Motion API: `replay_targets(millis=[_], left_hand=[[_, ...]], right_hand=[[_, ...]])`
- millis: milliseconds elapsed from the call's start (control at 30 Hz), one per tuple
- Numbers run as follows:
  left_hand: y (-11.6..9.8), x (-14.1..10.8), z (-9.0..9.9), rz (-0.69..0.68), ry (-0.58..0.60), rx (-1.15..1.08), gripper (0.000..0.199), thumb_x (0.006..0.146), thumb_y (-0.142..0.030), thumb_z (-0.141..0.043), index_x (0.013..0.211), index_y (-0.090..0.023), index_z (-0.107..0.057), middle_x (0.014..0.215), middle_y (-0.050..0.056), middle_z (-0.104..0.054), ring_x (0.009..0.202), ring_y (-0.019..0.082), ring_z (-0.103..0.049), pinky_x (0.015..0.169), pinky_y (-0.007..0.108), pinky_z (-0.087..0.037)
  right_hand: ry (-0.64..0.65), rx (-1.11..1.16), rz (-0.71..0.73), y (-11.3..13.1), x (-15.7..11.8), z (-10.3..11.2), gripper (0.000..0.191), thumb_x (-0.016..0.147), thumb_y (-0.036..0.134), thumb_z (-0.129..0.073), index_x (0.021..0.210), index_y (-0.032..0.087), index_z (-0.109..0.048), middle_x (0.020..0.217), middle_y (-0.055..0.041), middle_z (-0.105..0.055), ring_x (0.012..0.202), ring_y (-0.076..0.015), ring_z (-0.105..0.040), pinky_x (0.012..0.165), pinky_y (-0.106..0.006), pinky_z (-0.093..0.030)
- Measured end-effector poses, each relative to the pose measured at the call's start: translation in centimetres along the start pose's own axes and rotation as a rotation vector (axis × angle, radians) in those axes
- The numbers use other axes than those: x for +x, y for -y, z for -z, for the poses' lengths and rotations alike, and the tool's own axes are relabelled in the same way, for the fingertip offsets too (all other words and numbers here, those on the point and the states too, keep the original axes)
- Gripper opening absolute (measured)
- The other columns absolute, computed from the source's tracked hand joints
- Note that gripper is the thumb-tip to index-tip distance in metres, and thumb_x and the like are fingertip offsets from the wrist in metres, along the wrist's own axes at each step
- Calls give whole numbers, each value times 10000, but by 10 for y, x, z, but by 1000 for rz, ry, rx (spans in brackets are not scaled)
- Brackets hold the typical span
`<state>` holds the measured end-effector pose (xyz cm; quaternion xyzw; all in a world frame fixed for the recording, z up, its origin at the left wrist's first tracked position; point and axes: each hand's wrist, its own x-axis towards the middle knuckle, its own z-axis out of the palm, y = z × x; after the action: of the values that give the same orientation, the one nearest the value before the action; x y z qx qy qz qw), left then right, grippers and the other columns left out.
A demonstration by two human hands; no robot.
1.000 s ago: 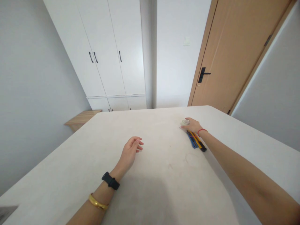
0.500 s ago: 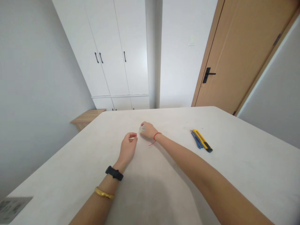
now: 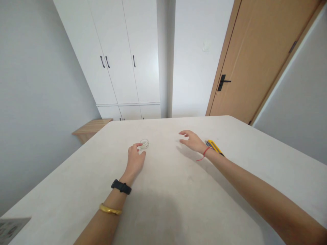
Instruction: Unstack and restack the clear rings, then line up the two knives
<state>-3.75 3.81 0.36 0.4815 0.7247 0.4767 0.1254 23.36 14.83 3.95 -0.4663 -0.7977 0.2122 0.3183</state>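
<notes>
here, a tape roll lies between the hands

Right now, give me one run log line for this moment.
Left hand: open, at tape roll on table, contact unclear | Right hand: open, empty | Yellow cutter: on table, partly behind right forearm

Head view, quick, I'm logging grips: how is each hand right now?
Left hand: open, right by the tape roll; whether it touches cannot be told.
Right hand: open, holding nothing, above the table.
</notes>
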Motion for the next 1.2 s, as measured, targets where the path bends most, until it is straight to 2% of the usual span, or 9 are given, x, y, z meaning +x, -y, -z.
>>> replay_targets(millis=[67,167,267,400,533,667,967,1100,1200], left_hand=[[-4,-3,-2,-37,20,2,336,741,-120,-560,1074,-168,-572,1123,95,-519,1000,219,-575,964,421,-451],[-12,-11,-7,-148,93,-3,271,756,-161,-532,1022,-176,-580,1091,90,-551,999,235,-572,946,446,-457],[-21,-24,-14,-279,206,-17,243,784,-217,-501,1010,-189,-586,1105,87,-572,1000,236,-574,924,454,-465],[-28,-35,-19,-397,297,-14,262,790,-255,-488,1030,-209,-586,1122,78,-596,1035,233,-570,929,445,-460],[-25,-28,-16,-366,254,-13,274,783,-299,-487,1018,-210,-598,1115,81,-613,1010,234,-588,906,435,-467],[-20,-10,0,-235,142,-31,294,782,-361,-471,975,-194,-618,1074,95,-642,951,244,-614,852,416,-483],[-3,18,38,-41,-87,-104,325,783,-417,-431,899,-186,-629,964,76,-671,937,251,-618,845,381,-469],[4,23,41,11,-109,-152,342,795,-414,-403,905,-174,-620,984,86,-665,938,245,-630,827,376,-481],[4,23,40,-11,-93,-152,349,813,-419,-390,907,-178,-624,993,82,-668,945,242,-634,827,372,-485]], right_hand=[[-63,-178,-27,-36,-23,34,344,808,239,-585,1139,162,-638,1211,-144,-633,1114,-265,-596,1013,-465,-443],[13,-319,8,-77,-58,67,427,863,340,-522,1234,149,-611,1345,-159,-564,1264,-307,-503,1121,-500,-328],[161,-357,-38,-98,-86,79,591,905,466,-440,1382,121,-491,1502,-159,-387,1406,-323,-317,1168,-510,-239],[251,-393,-46,-94,-105,72,681,936,522,-326,1446,76,-389,1558,-173,-239,1450,-329,-181,1179,-526,-175],[267,-404,-39,-59,-114,48,656,955,466,-289,1466,57,-339,1564,-197,-198,1456,-332,-134,1173,-533,-171],[323,-392,-13,1,-124,9,635,958,416,-312,1471,41,-319,1573,-208,-168,1460,-341,-99,1173,-520,-166],[357,-126,83,142,-106,-125,647,932,385,-411,1471,40,-311,1580,-201,-110,1468,-337,-8,1179,-556,-44],[375,-88,-1,169,-89,-164,673,913,395,-463,1486,88,-291,1587,-175,-75,1465,-352,18,1165,-599,9],[371,-37,-5,171,-87,-159,701,900,427,-484,1489,102,-286,1588,-183,-79,1462,-369,18,1147,-632,20]])
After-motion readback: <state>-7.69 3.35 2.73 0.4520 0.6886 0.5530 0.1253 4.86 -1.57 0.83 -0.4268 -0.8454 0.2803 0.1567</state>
